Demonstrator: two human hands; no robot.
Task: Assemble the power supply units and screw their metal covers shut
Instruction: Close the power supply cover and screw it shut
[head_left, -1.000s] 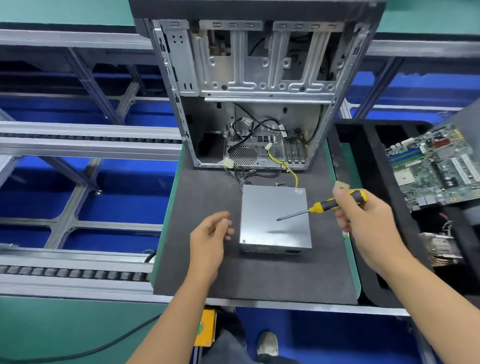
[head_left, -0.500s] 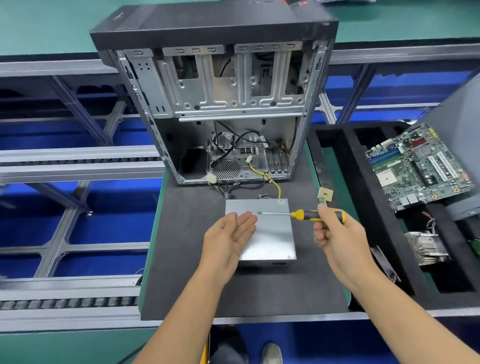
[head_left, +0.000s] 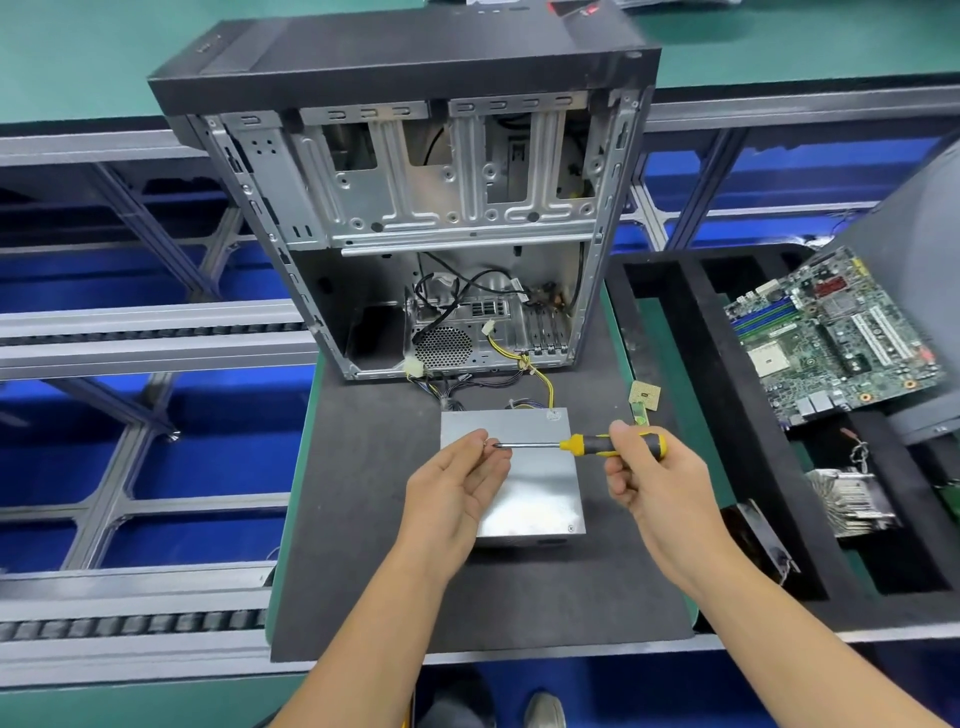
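A silver power supply unit (head_left: 535, 488) lies flat on the dark mat (head_left: 358, 525), its cables running into the open computer case (head_left: 415, 182) behind it. My right hand (head_left: 654, 483) grips the yellow-and-black handle of a screwdriver (head_left: 576, 445), held level above the unit with its tip pointing left. My left hand (head_left: 452, 493) is palm up at the tip, thumb and fingertips pinching what looks like a small screw (head_left: 487, 442) against it. Both hands hover over the unit's top cover.
A black foam tray (head_left: 727, 415) on the right holds a green motherboard (head_left: 831, 332) and a finned heatsink (head_left: 852, 499). A small CPU chip (head_left: 644, 397) lies by the mat's right edge. Conveyor rails (head_left: 130, 338) with open gaps run along the left.
My left hand has risen from beside the unit to the screwdriver tip. My right hand has levelled the screwdriver and brought it toward the left hand. The view has tilted upward.
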